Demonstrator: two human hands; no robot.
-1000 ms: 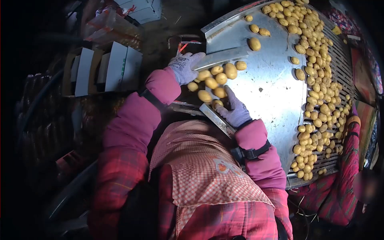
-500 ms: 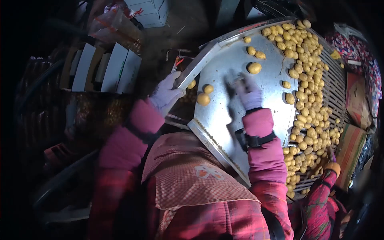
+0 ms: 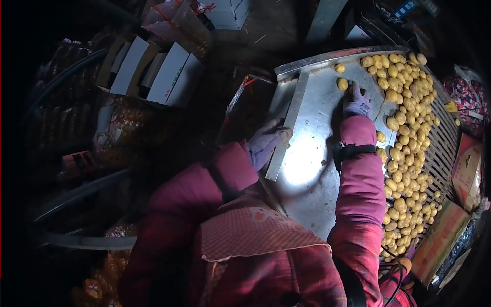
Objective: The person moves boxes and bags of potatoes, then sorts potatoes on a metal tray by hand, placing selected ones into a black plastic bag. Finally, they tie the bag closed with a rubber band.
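Observation:
My left hand (image 3: 266, 145), in a pale purple glove, is closed on a flat metal bar (image 3: 289, 125) that lies across the left part of a sheet-metal tray (image 3: 312, 204). My right hand (image 3: 359, 104), gloved alike, reaches over the upper part of the tray with its fingers apart. Just beyond its fingertips lies a single potato (image 3: 342, 83), and another potato (image 3: 339, 68) sits farther up. To the right of this hand a thick band of yellow potatoes (image 3: 401, 133) covers the tray's right side. Whether the fingertips touch anything is hard to see.
A slatted rack (image 3: 444, 148) adjoins the potatoes on the right, with cardboard boxes (image 3: 466, 169) beyond it. Open white cartons (image 3: 171, 77) stand at upper left above bagged produce (image 3: 125, 125). Another person's sleeve (image 3: 399, 286) shows at lower right.
The bar in my left hand has swung inward across the tray. My right hand has moved up toward the far potatoes. The loose potatoes near the tray's left end are out of sight.

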